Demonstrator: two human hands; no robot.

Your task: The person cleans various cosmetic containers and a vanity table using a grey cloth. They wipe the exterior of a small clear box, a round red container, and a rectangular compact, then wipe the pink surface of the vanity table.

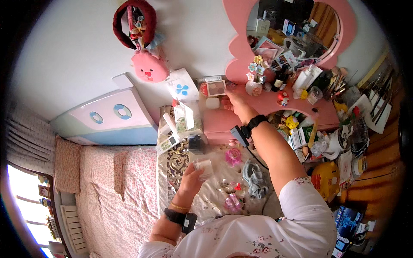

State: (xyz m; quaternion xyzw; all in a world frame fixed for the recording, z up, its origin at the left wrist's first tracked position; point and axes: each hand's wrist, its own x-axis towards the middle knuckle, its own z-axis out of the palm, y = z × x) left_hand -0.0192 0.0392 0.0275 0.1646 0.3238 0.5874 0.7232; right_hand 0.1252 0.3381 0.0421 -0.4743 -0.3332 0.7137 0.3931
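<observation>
My left hand [191, 181] grips a small clear plastic case [204, 168] above the covered table [206, 200]. My right hand [233, 100] reaches to the pink vanity shelf [213, 116]. Its fingers are at the edge of a palette [216, 88] with round pans; whether they grip it I cannot tell. A small white rounded case [212, 103] lies just left of these fingers. Beside my right hand stands a white vase [253, 88] with artificial flowers. Pink flower ornaments [233, 157] and a grey-blue cloth item [256, 179] lie on the table.
A tissue box [187, 119], a white remote control [167, 144] and a dark box [196, 143] crowd the left. Bottles [303, 78], makeup brushes [337, 85] and a yellow piggy bank [325, 180] stand to the right. A pink-framed mirror [237, 48] rises behind the shelf.
</observation>
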